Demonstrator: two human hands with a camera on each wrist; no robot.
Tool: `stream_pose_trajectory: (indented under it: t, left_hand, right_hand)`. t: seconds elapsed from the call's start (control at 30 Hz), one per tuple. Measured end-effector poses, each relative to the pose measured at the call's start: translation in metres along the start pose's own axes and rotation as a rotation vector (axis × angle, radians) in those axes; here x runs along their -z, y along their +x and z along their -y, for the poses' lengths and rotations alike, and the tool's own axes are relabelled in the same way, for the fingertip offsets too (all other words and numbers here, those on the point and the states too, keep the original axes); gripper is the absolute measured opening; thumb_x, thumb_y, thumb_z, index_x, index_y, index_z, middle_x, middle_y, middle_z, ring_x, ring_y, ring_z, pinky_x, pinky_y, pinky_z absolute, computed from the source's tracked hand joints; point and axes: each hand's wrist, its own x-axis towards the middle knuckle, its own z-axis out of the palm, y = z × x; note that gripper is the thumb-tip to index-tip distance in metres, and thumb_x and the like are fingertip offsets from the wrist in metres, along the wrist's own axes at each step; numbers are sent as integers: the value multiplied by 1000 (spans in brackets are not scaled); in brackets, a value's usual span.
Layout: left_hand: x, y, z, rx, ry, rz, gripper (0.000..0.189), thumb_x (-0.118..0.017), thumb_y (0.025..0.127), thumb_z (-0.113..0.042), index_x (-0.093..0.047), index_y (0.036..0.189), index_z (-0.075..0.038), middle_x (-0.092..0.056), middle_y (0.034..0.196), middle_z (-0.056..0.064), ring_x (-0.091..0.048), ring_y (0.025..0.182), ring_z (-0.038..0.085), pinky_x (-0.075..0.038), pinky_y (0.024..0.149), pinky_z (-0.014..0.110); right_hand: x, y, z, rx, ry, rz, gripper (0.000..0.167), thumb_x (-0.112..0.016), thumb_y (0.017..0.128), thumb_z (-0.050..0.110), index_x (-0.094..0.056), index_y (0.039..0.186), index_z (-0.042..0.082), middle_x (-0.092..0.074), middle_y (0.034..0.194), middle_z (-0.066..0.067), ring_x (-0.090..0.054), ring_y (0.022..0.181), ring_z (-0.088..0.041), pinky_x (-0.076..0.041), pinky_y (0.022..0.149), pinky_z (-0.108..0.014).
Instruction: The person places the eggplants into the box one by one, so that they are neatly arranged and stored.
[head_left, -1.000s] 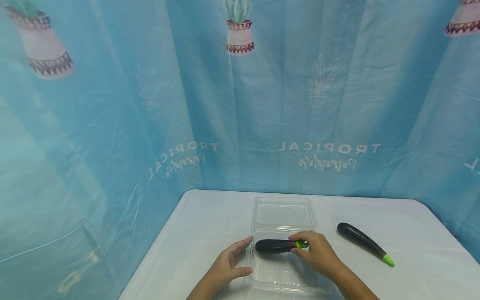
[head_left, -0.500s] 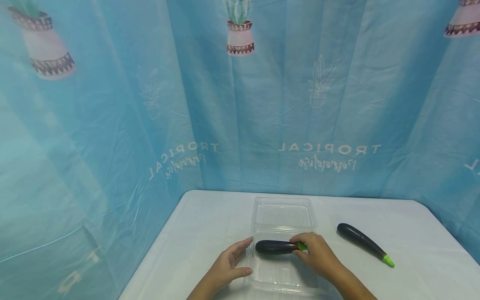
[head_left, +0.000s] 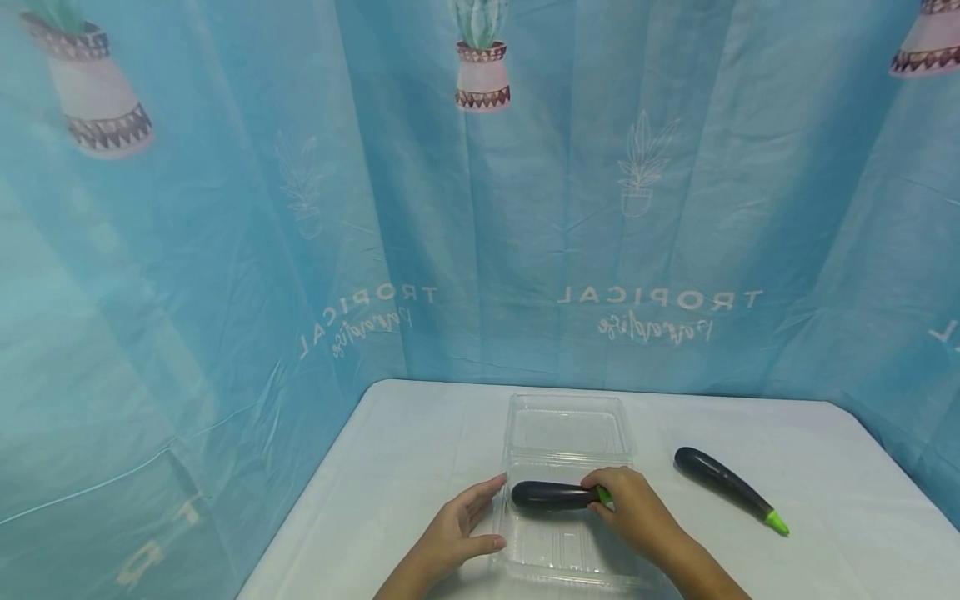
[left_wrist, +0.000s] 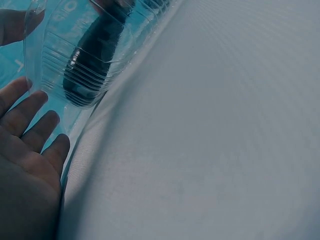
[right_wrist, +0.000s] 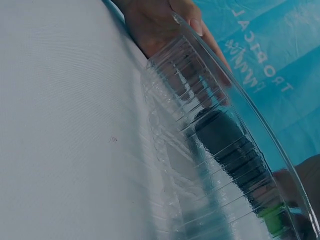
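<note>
Dark eggplant (head_left: pixel 550 496) lies crosswise within the base of a clear plastic clamshell container (head_left: pixel 551 554), low centre of the frame, blunt end pointing left; whether its underside meets the floor cannot be told. Right hand (head_left: pixel 636 512): thumb and fingers pinch the eggplant at its green stem end. Left hand (head_left: pixel 453 533): fingers extended, loosely spread at the container's left wall, clasping nothing; firm contact uncertain.

Step in hand, as judged: seating the eggplant. Best lowered level, set toward the hinge side, released only once its weight is borne; left fingers should steady the light wall against sliding.

Materials: eggplant skin smooth, glossy, club-shaped; container thin, rigid-looking, walls ribbed, lid (head_left: pixel 568 429) folded back above the base. Second eggplant (head_left: pixel 722 481), lower right, lies diagonally on white cloth (head_left: pixel 757 429), faintly woven.
</note>
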Motion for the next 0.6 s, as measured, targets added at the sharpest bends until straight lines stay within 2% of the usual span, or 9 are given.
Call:
stream_pose_trajectory:
  t: [0.13,0.37,0.6]
  left_hand:
    - [0,0,0,-9,2,6,74,-84,90,-9,-49,154,-3,-43,163,6,-33,153,27,-30,120,27]
    - [0,-1,-1,-1,28,-6,74,-85,90,-13,-50,155,-9,-44,162,1,-34,152,24,-29,119,25]
    - [0,-3,-2,-12,28,7,73,-84,91,-11,-49,155,-6,-43,163,4,-33,153,26,-30,120,26]
  right_hand:
    - [-1,0,-1,3,-6,-5,29,-91,78,1,-78,101,14,-76,104,3,-69,106,-25,-55,97,-53]
    - [2,-2,-1,29,17,-10,28,-89,80,-1,-79,104,8,-76,106,0,-69,108,-29,-55,98,-53]
    - [5,-3,0,51,19,-37,29,-90,79,1,-79,105,9,-76,102,3,-70,98,-23,-59,88,-48]
